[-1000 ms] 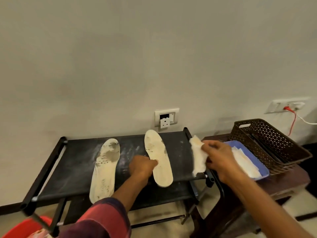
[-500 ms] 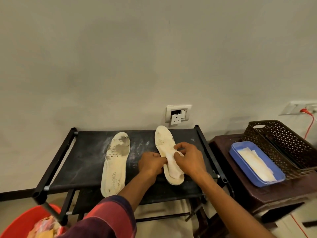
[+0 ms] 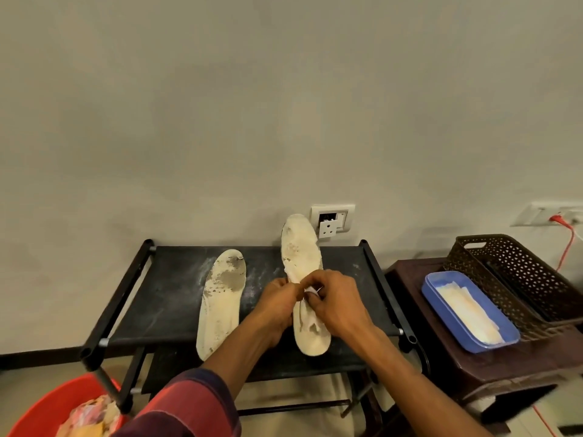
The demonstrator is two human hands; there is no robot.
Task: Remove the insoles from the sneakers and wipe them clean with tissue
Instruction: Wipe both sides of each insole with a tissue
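Two off-white, dirt-stained insoles are at a black rack [image 3: 164, 298]. The left insole [image 3: 220, 298] lies flat on the rack's top shelf. The right insole [image 3: 301, 247] is tilted up, its toe end raised toward the wall. My left hand [image 3: 277, 302] grips its left edge at the middle. My right hand [image 3: 334, 299] presses a white tissue [image 3: 312, 291] against the insole's middle; most of the tissue is hidden under my fingers. No sneakers are in view.
A blue tray [image 3: 441, 305] with folded tissues sits on a dark brown stool [image 3: 410, 279] to the right, next to a brown perforated basket [image 3: 517, 272]. A red bucket [image 3: 56, 402] with crumpled waste stands at the lower left. Wall sockets and a red cable are behind.
My right hand brought the tissue from the right onto the right insole. Both hands then lifted the insole's toe end off the shelf.
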